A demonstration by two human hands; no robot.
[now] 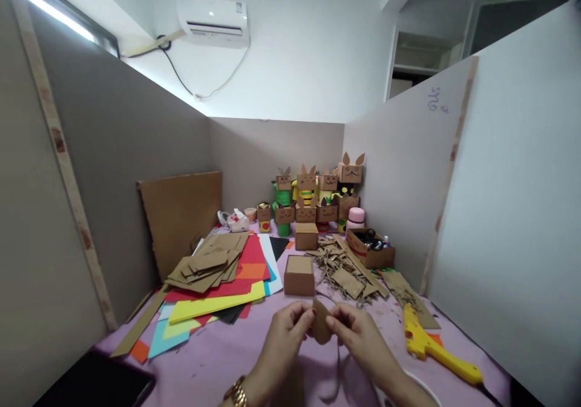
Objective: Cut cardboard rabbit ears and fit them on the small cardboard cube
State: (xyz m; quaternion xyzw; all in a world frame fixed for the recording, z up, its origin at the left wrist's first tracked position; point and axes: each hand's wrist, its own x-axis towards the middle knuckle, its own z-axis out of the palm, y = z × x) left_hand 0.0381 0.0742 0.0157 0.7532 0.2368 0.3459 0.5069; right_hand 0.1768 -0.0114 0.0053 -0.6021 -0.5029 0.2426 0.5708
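Between my two hands, low over the table, is a small leaf-shaped piece of brown cardboard (322,323). My left hand (290,328) pinches its left edge, and a gold watch (237,392) is on that wrist. Thumb and fingers of my right hand (356,331) grip the piece's right edge. Just beyond the hands stands a small cardboard box (299,275). A thin curled strip (338,370) hangs or lies below the piece; whether it joins the piece I cannot tell.
A yellow glue gun (436,349) lies at right. Cardboard scraps (340,268) are heaped behind my right hand, beside a box of tools (371,248). Coloured paper (218,304) and cardboard sheets (206,261) spread leftward. Several cardboard animal figures (306,213) stand at the back.
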